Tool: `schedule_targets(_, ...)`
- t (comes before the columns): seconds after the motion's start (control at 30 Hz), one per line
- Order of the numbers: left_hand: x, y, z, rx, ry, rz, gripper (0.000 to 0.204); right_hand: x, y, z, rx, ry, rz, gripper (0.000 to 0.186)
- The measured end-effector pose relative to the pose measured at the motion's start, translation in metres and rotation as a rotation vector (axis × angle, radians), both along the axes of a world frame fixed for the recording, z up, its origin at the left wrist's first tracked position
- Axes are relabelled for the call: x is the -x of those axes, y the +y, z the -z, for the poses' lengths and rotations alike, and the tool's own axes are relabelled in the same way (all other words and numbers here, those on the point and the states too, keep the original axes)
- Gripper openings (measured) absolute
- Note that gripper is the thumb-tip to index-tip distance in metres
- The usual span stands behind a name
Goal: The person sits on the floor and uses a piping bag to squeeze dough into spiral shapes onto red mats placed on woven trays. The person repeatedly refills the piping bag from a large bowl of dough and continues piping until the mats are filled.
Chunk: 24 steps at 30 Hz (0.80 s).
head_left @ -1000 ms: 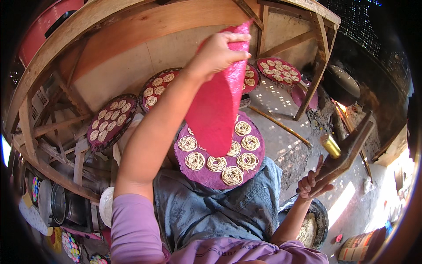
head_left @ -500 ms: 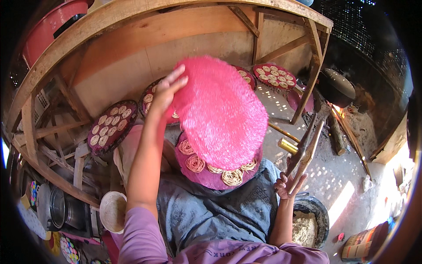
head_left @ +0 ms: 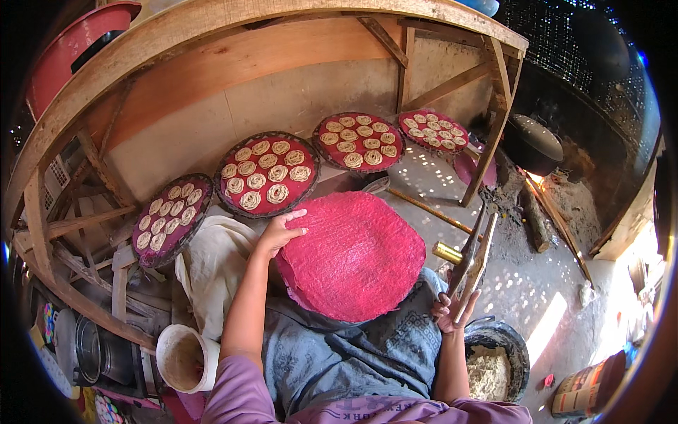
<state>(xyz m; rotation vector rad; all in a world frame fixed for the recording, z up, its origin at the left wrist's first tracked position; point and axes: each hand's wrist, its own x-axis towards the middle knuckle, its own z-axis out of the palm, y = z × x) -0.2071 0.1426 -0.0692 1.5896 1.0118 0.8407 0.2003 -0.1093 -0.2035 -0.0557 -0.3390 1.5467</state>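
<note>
Across my lap lies a round bright pink mesh sheet (head_left: 353, 254), spread nearly flat. My left hand (head_left: 279, 237) pinches its upper left edge between thumb and fingers. Whatever lies beneath the sheet is hidden. At the right, my right hand (head_left: 455, 311) grips the lower end of a wooden hand press (head_left: 472, 261) with two long handles, held tilted upward. A brass cylinder (head_left: 447, 252) sticks out from the press on its left side, close to the sheet's right edge.
Round pink trays with coiled dough nests (head_left: 268, 173) stand along a wooden frame (head_left: 417, 42). Near my right forearm is a black basin of dough (head_left: 491, 371). A white bucket (head_left: 187, 357) is at lower left. A dark pot (head_left: 533, 141) sits over a fire at far right.
The pink sheet came down from a raised, tilted position onto my lap, covering the dough nests seen there before. My left hand lowered with it. The press shifted slightly down and left.
</note>
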Motion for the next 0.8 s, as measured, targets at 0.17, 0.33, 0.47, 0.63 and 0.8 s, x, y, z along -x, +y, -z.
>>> schedule_targets(0.17, 0.017, -0.052, -0.012, -0.103, 0.264, -0.065, 0.045, 0.000, 0.003, 0.004, 0.022, 0.030, -0.001, 0.095)
schedule_targets(0.33, 0.016, -0.093, 0.002, -0.190, 0.121, -0.144, 0.040, 0.001, 0.007, 0.003, 0.079, 0.044, -0.005, 0.096)
schedule_targets(0.47, 0.019, -0.083, 0.008, -0.187, 0.172, -0.211, 0.040, 0.000, 0.011, 0.005, 0.095, -0.006, -0.008, 0.096)
schedule_targets(0.63, 0.022, -0.084, -0.001, -0.186, 0.324, -0.212, 0.044, 0.000, 0.012, 0.009, 0.079, -0.005, 0.011, 0.095)
schedule_targets(0.8, 0.025, -0.093, -0.054, -0.637, 0.393, -0.481, 0.060, -0.014, 0.001, -0.028, -0.021, -0.191, 0.016, 0.103)
